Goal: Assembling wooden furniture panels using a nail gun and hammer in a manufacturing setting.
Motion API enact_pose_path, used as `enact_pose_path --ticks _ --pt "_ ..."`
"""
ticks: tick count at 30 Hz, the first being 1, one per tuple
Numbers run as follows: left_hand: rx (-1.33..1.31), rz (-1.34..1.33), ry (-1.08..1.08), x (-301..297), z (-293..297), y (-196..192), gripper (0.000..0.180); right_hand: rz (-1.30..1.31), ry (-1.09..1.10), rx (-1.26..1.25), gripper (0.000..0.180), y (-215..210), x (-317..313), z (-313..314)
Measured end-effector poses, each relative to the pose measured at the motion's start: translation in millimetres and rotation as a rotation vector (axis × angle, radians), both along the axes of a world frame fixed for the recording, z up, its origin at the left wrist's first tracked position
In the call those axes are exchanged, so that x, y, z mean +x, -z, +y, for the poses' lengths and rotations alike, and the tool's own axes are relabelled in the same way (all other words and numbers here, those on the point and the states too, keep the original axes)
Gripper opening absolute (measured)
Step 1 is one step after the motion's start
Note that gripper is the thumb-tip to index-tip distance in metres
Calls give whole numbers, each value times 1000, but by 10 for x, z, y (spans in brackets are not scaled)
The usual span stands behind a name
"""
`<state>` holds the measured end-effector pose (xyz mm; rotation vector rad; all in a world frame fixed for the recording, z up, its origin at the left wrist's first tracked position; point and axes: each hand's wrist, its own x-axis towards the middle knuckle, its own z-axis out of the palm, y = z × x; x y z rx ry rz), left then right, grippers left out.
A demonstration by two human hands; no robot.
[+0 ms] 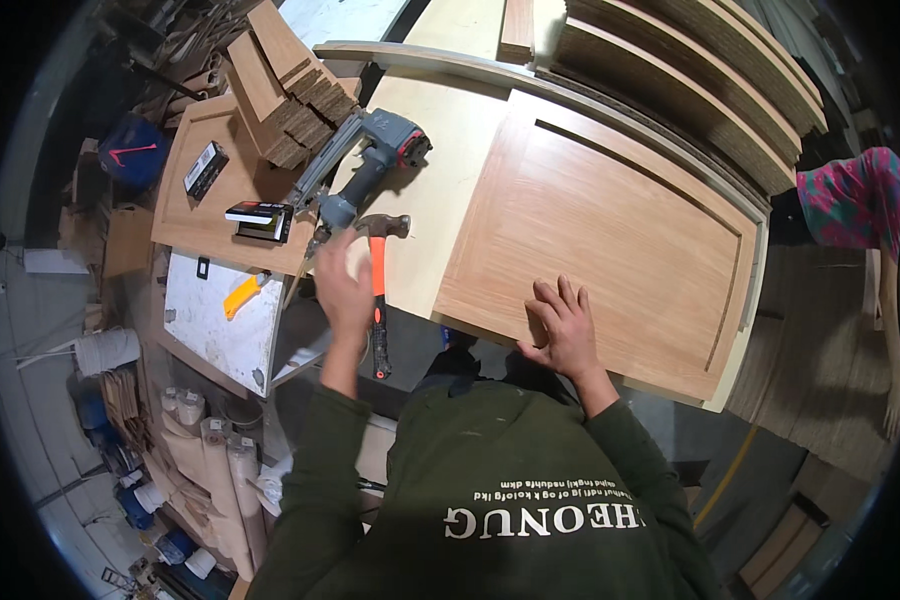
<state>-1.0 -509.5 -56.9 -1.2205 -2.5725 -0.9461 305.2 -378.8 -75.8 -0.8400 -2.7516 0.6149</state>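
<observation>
My right hand [565,328] rests with fingers spread on the near edge of a wooden cabinet door panel [610,240]. Dark narrow gaps run along the panel's far and right sides, inside its frame. Slightly blurred, my left hand [344,285] is raised beside a claw hammer [378,265] with an orange and black handle. Its fingers look apart, and I see nothing in them. Just beyond it a grey nail gun [365,170] lies on the pale board [440,130] of the bench.
On the left, a second door panel [185,190] bears stacked wood strips [280,90] and small black boxes [260,220]. A yellow utility knife [242,296] lies on a white board [195,320]. Long boards [660,100] are stacked at far right, near another person's patterned sleeve [850,200].
</observation>
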Motion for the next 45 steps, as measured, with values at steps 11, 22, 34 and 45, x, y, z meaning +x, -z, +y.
enact_pose_path --ticks 11,22,34,45 --pt "-421 -290 -133 31 58 288 36 41 18 17 56 -20 -101 10" --pt "29 -214 -331 -611 -905 26 23 25 71 12 59 38 52 -29" --pt "62 -40 -44 -1366 -308 1 67 20 33 45 58 -8 9 20" --pt "-701 -105 -20 -970 1163 70 71 68 12 15 59 53 -33 -130"
